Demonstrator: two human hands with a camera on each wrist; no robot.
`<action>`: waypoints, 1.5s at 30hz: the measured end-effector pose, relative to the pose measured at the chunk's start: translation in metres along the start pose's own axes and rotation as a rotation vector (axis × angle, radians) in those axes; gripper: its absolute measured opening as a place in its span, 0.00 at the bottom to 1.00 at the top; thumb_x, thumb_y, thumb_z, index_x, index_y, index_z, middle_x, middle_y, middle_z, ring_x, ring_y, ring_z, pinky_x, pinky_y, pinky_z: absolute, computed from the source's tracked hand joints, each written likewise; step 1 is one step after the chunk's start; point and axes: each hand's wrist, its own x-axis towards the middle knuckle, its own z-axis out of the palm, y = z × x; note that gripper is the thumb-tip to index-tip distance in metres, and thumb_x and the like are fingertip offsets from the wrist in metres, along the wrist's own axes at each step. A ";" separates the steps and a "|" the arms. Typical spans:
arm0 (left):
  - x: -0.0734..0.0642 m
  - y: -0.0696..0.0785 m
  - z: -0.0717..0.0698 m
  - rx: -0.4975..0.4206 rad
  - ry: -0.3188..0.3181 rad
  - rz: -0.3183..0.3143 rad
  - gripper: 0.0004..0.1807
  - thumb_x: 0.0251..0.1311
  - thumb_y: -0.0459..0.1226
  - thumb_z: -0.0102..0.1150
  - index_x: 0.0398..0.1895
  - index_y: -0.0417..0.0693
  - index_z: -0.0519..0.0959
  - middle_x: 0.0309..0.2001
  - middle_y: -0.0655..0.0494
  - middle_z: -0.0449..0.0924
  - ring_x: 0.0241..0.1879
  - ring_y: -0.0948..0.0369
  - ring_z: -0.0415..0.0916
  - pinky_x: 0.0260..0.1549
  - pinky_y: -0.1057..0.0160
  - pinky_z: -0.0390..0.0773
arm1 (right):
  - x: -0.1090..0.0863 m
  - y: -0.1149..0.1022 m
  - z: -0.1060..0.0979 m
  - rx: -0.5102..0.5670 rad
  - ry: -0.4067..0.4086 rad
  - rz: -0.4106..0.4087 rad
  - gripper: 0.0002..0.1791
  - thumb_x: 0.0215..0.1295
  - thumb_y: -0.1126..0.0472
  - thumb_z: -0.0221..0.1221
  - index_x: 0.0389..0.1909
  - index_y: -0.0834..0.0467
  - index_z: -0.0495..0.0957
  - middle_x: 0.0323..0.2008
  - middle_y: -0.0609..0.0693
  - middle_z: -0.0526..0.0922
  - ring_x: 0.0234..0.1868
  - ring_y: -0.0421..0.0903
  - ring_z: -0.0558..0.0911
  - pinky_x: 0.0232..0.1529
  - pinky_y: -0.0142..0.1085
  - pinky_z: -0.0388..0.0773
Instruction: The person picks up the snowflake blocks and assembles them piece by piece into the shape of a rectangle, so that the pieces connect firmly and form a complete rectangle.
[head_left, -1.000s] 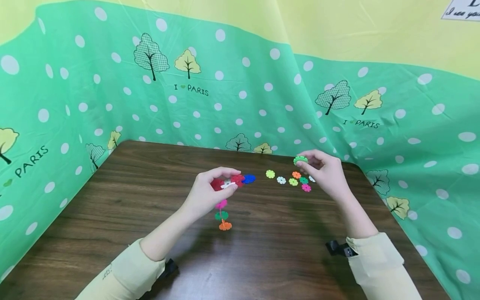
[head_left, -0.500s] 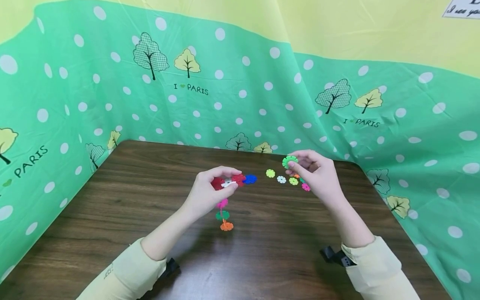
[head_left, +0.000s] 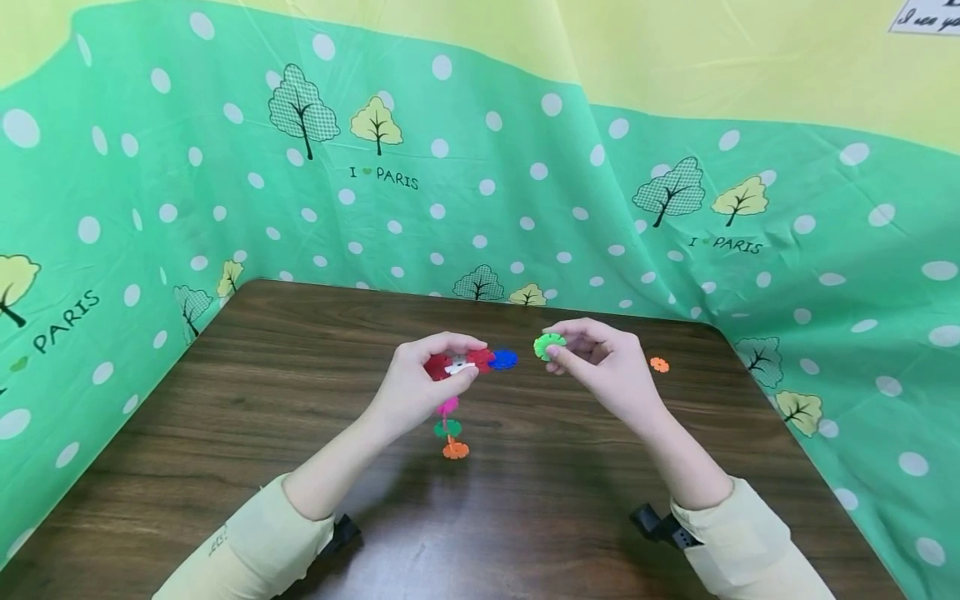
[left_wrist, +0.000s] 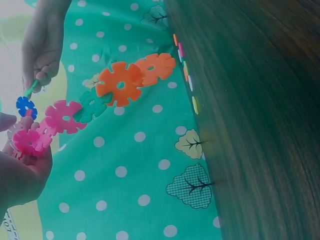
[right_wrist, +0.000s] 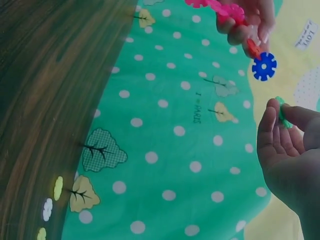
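Note:
My left hand grips a chain of interlocking notched plastic discs, raised above the table. Red and white discs lie between its thumb and fingers. A blue disc sticks out at the chain's right end. Below the hand hang pink, green and orange discs, the lowest an orange disc. Between thumb and fingertips, my right hand pinches a loose green disc. In the right wrist view this green disc is a short gap away from the blue disc. Fingers hide part of the chain's middle.
Loose discs lie on the dark wooden table; an orange disc shows right of my right hand. The right wrist view shows a yellow disc and a white disc. A green and yellow printed curtain stands behind the table.
My right hand has moved left with the green disc, toward the blue disc, and now covers most of the loose discs in the head view. My left hand has stayed nearly still.

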 end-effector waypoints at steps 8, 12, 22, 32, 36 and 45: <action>0.000 -0.001 0.001 -0.023 -0.007 -0.006 0.13 0.56 0.30 0.62 0.46 0.45 0.81 0.35 0.47 0.83 0.19 0.42 0.74 0.23 0.66 0.77 | 0.000 0.000 0.007 -0.072 -0.054 0.006 0.13 0.57 0.65 0.65 0.44 0.59 0.81 0.30 0.54 0.85 0.27 0.43 0.85 0.32 0.37 0.82; 0.000 -0.002 0.001 -0.030 -0.014 0.008 0.14 0.56 0.29 0.62 0.47 0.43 0.80 0.37 0.46 0.83 0.20 0.45 0.75 0.24 0.66 0.77 | 0.000 0.000 0.011 -0.091 -0.069 -0.008 0.14 0.56 0.67 0.65 0.44 0.59 0.81 0.29 0.54 0.85 0.27 0.44 0.84 0.31 0.36 0.82; -0.001 0.002 0.002 -0.012 -0.024 -0.001 0.15 0.56 0.30 0.63 0.48 0.42 0.80 0.37 0.48 0.84 0.21 0.42 0.75 0.23 0.66 0.77 | -0.001 -0.002 0.017 -0.104 -0.093 -0.012 0.13 0.55 0.65 0.66 0.42 0.57 0.81 0.28 0.52 0.85 0.27 0.47 0.85 0.32 0.37 0.82; -0.002 0.000 0.005 0.025 0.041 -0.002 0.13 0.54 0.33 0.66 0.44 0.42 0.82 0.37 0.50 0.85 0.23 0.50 0.76 0.21 0.66 0.77 | -0.004 -0.012 0.024 -0.102 -0.082 -0.052 0.11 0.54 0.67 0.67 0.40 0.60 0.82 0.27 0.53 0.86 0.26 0.49 0.85 0.30 0.35 0.82; -0.002 -0.001 0.005 0.028 0.050 -0.005 0.13 0.54 0.33 0.66 0.44 0.44 0.83 0.36 0.51 0.85 0.22 0.47 0.76 0.20 0.66 0.76 | -0.005 -0.004 0.026 -0.093 -0.068 -0.067 0.11 0.53 0.67 0.67 0.40 0.60 0.82 0.26 0.52 0.86 0.25 0.49 0.85 0.30 0.35 0.82; -0.002 -0.002 0.004 0.020 0.041 -0.002 0.13 0.54 0.33 0.66 0.44 0.41 0.82 0.37 0.50 0.85 0.22 0.54 0.76 0.21 0.66 0.77 | -0.005 -0.004 0.027 -0.100 -0.073 -0.075 0.12 0.53 0.68 0.67 0.40 0.59 0.82 0.26 0.52 0.86 0.25 0.45 0.85 0.29 0.34 0.81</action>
